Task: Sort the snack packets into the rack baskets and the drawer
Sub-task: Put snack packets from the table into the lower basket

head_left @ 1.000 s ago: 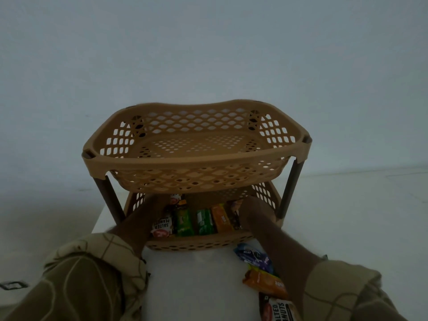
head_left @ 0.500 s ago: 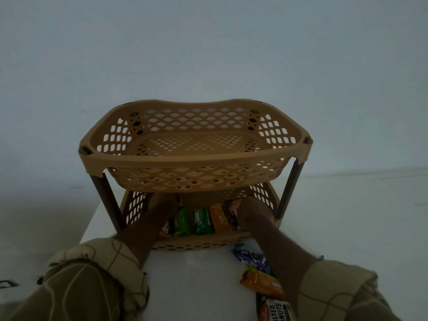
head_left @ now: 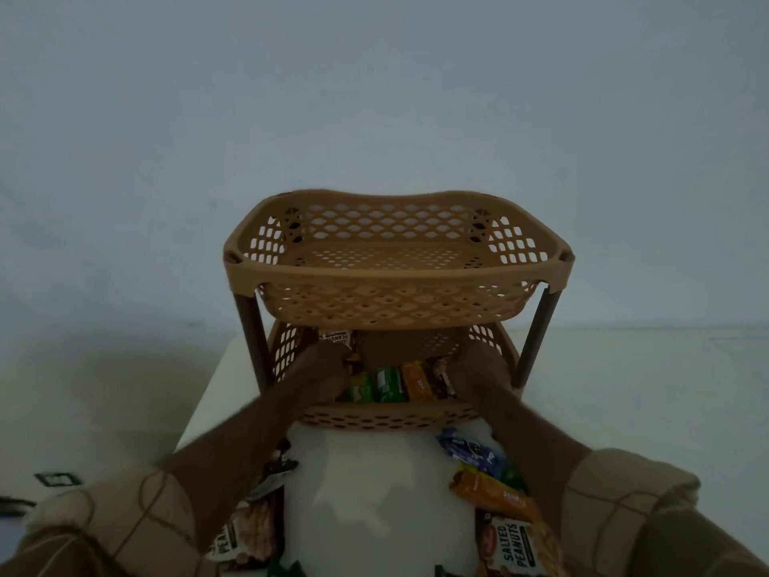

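Snack packets in 3 spots. Row of 4 or so in the lower basket (head_left: 391, 418): green packets (head_left: 376, 387), orange packet (head_left: 416, 381), dark one next to it. Stood side by side near the front wall, prob. so more fit behind. One peanut packet (head_left: 338, 339) up at the left hand (head_left: 322, 368), just under the top basket (head_left: 395, 264). Looks pinched by the fingers, but dark there, so not sure; prob. being put down beside the row. Right hand (head_left: 478, 368) inside the lower basket too, touching the dark packet at the row's right end, maybe to keep the row from tipping. Fingers tucked under the top basket, so can't tell if wide or curled.

Top basket bare inside, so far as seen. More packets waiting on the white table (head_left: 374, 493): blue packet (head_left: 466, 449), orange bar (head_left: 491, 491), salted peanuts packet (head_left: 516, 543) on the right, another peanuts packet (head_left: 249, 535) on the left, partly under the left arm. Bottom ones cut off by the pic edge. No drawer in view. Very dim all over, labels hard to read. Sorting looks only part done.
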